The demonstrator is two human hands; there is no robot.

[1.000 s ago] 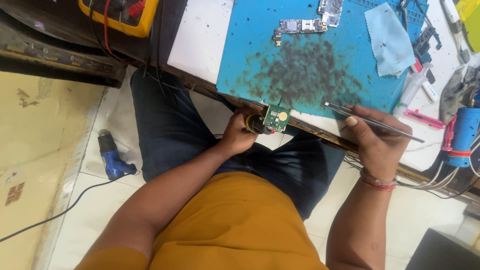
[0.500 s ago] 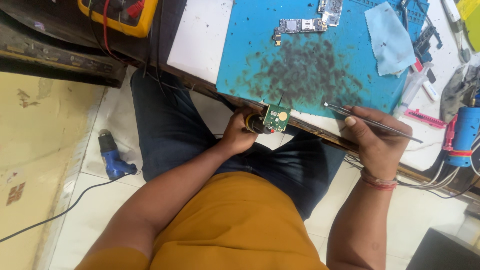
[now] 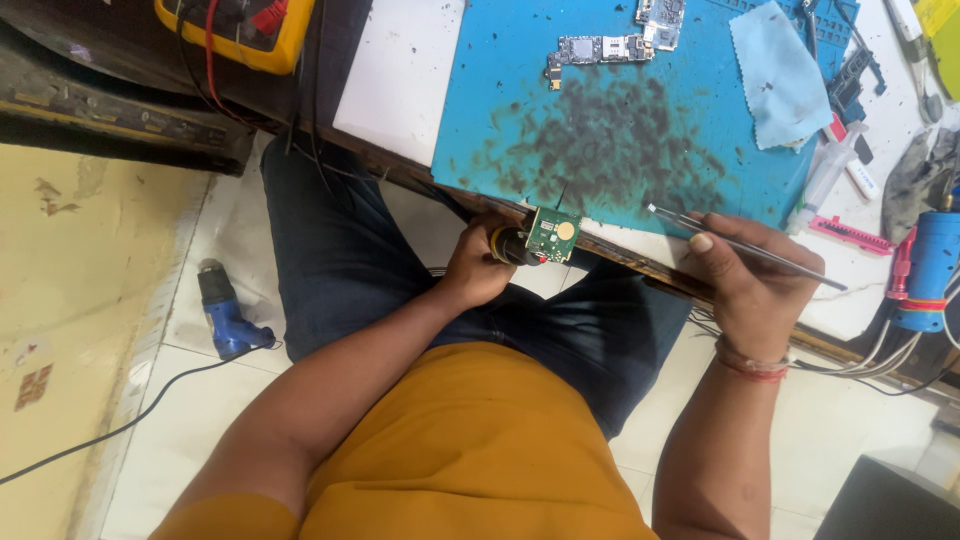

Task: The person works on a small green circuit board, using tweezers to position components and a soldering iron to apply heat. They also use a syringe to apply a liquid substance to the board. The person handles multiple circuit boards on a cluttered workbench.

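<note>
My left hand point(image 3: 482, 262) grips a small green circuit board point(image 3: 553, 236) with a dark cylindrical part beside it, held at the near edge of the blue work mat point(image 3: 610, 140). My right hand point(image 3: 752, 282) holds thin metal tweezers point(image 3: 745, 245) that lie across its fingers, tip pointing left toward the green board, a short gap between them. On the mat's far side lies a long grey phone board point(image 3: 598, 50). The mat's middle is stained dark.
A yellow multimeter point(image 3: 238, 28) with red and black leads sits at the far left. A light blue cloth point(image 3: 780, 75), a syringe point(image 3: 830, 170), a pink tool point(image 3: 848, 233) and a blue cylinder point(image 3: 925, 270) crowd the right. A blue hot-air tool point(image 3: 225, 312) lies on the floor.
</note>
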